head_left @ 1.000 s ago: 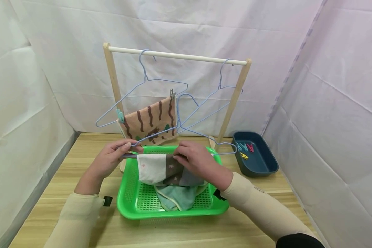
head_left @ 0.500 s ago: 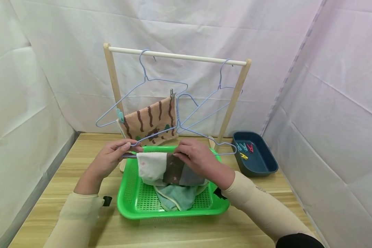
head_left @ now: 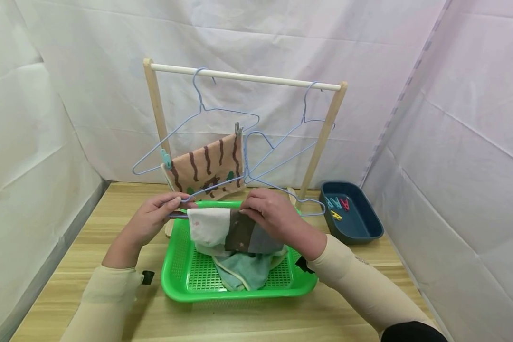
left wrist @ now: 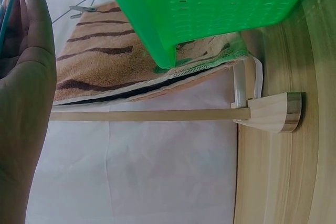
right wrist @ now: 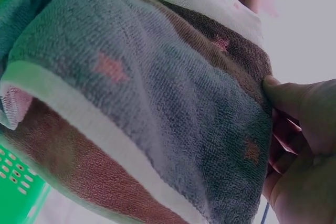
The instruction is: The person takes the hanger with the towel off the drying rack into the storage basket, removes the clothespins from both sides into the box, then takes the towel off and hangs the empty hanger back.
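Observation:
A blue wire hanger (head_left: 213,186) is held at its left end by my left hand (head_left: 151,218), between thumb and fingers. Over its lower bar drapes a small towel (head_left: 209,230) in white, brown and grey-blue with little stars. My right hand (head_left: 270,214) pinches the towel's top edge near the bar's middle. In the right wrist view, the thumb presses on the towel (right wrist: 157,87) from one side, with the fingers partly hidden behind it. Below, a teal cloth (head_left: 244,271) lies in the green basket (head_left: 174,285).
Behind stands a wooden rack with a white rod (head_left: 248,76), bearing two more blue hangers. A brown-striped towel (head_left: 207,164) hangs clipped from the left hanger (head_left: 171,135). At right, a dark blue tray (head_left: 365,221) holds several small clothespins (head_left: 336,203).
My right hand has shifted slightly up with the towel's edge, which sits a little higher on the bar. The hanger has tipped slightly; the left hand stays put.

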### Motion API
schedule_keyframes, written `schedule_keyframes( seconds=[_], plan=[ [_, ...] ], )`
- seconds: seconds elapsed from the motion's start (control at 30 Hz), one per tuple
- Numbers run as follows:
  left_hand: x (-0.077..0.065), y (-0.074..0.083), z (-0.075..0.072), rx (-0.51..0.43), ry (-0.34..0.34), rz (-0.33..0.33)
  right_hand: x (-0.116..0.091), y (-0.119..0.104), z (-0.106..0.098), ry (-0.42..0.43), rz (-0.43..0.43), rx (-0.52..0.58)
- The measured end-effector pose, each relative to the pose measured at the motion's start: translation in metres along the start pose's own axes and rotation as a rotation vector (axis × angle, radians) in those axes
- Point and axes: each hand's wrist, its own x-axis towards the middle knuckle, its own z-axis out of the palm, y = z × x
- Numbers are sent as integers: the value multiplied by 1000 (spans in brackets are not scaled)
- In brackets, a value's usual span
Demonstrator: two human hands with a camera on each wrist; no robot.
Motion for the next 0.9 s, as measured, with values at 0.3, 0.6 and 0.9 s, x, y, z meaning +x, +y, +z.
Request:
schedule_keyframes(
  seconds=[0.3,0.6,0.9],
  plan=[
    [-1,1,0,8,16,-21,5,-3,-10,32,-21,4],
    [-1,-1,0,-23,8,-10,9,-4,-22,91,-24,2],
    [0,0,0,-23,0,-8,15,-7,-33,151,-45,-2]
  ],
)
